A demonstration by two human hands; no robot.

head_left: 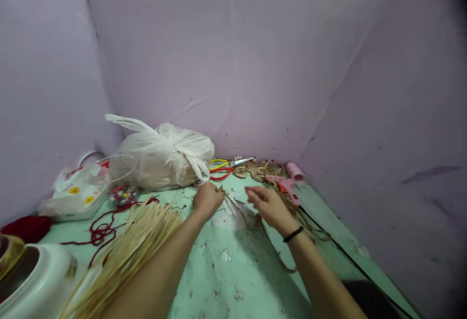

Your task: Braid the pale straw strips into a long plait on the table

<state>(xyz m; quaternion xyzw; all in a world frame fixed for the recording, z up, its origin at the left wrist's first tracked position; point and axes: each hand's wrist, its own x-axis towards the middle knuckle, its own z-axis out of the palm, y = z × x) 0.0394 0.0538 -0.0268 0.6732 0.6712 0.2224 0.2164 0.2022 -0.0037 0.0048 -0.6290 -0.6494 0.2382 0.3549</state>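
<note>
My left hand is closed in a pinch on a thin braided straw cord lying on the pale green table. My right hand, with a black band on the wrist, hovers palm down over the same cord with fingers loosely curled, and I cannot tell whether it grips the cord. A bundle of pale straw strips fans out under my left forearm.
A knotted white plastic bag sits at the back, next to red-and-yellow scissors, woven straw pieces, a pink glue gun and a pink spool. Red yarn, beads, a printed bag and a white pot lie at the left. Purple cloth walls enclose the table.
</note>
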